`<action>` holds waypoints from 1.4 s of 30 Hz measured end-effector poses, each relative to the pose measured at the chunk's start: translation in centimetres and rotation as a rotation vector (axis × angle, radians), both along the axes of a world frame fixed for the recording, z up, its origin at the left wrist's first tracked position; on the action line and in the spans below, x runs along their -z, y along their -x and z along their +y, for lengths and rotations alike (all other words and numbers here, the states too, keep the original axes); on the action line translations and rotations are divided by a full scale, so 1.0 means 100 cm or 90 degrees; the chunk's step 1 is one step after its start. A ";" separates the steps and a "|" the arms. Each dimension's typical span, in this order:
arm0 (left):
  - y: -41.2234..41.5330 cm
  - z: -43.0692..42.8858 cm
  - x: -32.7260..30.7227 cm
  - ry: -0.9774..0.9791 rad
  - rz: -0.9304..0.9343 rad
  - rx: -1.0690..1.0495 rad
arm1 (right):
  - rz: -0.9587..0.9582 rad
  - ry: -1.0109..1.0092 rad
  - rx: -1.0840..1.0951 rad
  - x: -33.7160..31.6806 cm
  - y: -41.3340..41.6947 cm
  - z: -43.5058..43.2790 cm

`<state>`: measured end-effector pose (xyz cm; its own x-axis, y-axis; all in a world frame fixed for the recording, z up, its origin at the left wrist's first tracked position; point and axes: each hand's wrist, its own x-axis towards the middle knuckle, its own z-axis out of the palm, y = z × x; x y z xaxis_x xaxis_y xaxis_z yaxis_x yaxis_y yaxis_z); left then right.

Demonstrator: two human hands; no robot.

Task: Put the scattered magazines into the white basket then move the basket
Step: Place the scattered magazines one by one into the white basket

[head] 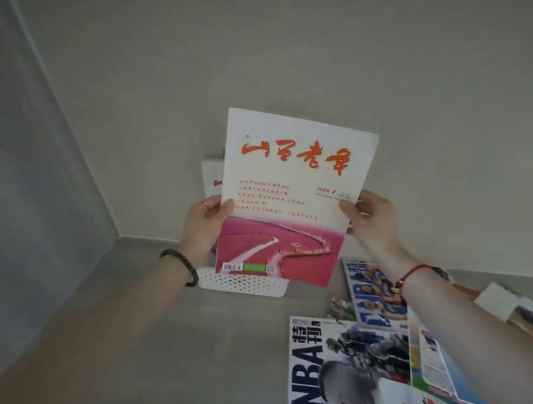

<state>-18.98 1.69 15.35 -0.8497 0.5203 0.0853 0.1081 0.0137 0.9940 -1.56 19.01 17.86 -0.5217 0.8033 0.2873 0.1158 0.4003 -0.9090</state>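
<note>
Hands grip one magazine [291, 178] upright by its two sides, its white-and-pink cover with red brush lettering facing the camera. The left hand [202, 226], with a ring [207, 203] on one finger and a dark bead bracelet [181, 265] at the wrist, clasps the left edge, thumb on the cover and fingers behind. The right hand [369, 222], a red cord [409, 274] at its wrist, pinches the right edge the same way.

The magazine's lower edge overlaps the rim of the white basket [242, 283]; whether it touches cannot be told. The perforated basket stands on the grey floor [221, 338] at its far edge, against the pale wall [297, 64] and near the far left corner. A second magazine [212, 180] stands behind the held one, mostly hidden.

Toward the floor's right edge lie the scattered ones: an NBA magazine [343, 360] nearest, a blue-cover magazine [374, 297] beyond it, and a pale blue one [435, 365] overlapping the NBA cover, under the right forearm.
</note>
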 end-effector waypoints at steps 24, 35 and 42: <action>0.145 0.055 0.117 0.050 -0.055 -0.155 | 0.000 0.095 0.185 0.122 0.168 0.037; 0.135 0.056 0.104 0.095 -0.063 -0.180 | -0.093 0.136 0.146 0.113 0.157 0.045; 0.086 0.045 0.087 0.107 -0.021 -0.149 | -0.132 0.133 0.145 0.114 0.048 0.050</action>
